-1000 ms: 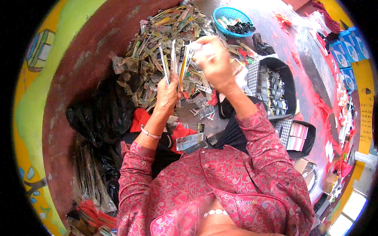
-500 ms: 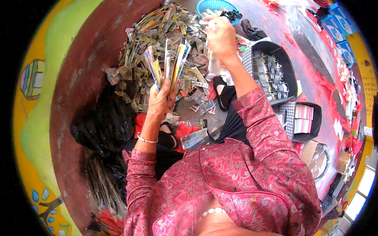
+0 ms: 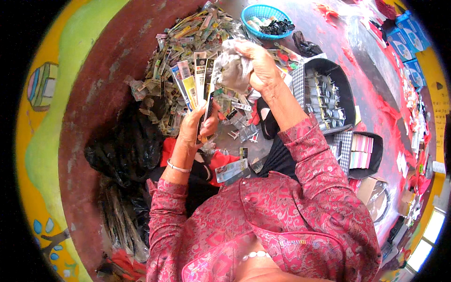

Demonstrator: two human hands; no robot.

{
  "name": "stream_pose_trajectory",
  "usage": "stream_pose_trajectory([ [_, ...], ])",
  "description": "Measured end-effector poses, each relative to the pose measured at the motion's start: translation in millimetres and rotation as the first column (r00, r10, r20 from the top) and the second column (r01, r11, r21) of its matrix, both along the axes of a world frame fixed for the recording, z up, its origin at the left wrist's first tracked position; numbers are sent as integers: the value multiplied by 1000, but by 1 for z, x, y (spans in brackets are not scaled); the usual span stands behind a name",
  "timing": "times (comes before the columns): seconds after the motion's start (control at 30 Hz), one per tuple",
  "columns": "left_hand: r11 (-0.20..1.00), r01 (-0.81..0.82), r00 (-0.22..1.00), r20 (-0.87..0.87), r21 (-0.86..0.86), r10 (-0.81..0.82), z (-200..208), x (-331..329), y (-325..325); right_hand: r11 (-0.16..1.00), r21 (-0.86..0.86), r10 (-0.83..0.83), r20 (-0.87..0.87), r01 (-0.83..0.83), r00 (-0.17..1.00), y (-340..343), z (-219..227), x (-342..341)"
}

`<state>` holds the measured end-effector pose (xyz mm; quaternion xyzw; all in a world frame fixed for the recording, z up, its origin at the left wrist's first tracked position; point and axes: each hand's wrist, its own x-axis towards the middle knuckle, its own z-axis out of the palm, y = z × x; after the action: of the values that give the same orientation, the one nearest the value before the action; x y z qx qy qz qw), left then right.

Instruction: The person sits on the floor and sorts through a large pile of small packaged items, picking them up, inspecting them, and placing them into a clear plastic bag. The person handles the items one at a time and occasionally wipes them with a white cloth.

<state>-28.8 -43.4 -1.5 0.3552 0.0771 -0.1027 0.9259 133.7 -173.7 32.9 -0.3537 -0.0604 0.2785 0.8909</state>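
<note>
Head view: blue basket [image 3: 263, 13] holds black bits [image 3: 278, 26].

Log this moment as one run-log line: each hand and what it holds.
left hand: holds fanned card packets | right hand: grips crumpled clear plastic | below: packet pile

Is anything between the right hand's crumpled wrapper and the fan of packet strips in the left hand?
Nothing visible. The right hand holds the crumpled clear wrapper right beside the top of the packet strips fanned in the left hand, apparently touching them; only the pile of packets lies behind.
</note>
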Motion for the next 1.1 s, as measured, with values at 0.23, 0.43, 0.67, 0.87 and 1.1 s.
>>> stream_pose_trajectory([
  [0.23,990,76,997,-6,-122,-77,-5,0,0,993,99,-100,443,62,891,-9,36,3],
  [0.43,906,81,994,-94,414,-46,7,4,-6,912,-403,325,823,76,465,-23,67,4],
  [0.67,887,67,992,-125,458,-10,3,3,-6,749,-522,453,853,408,259,-19,24,21],
  [0.87,927,-149,984,-40,345,173,-1,5,3,876,-321,-290,248,361,924,-37,18,46],
  [1.1,619,-421,893,183,663,412,-5,18,-7,860,-471,314,188,-196,931,24,-3,-47],
])
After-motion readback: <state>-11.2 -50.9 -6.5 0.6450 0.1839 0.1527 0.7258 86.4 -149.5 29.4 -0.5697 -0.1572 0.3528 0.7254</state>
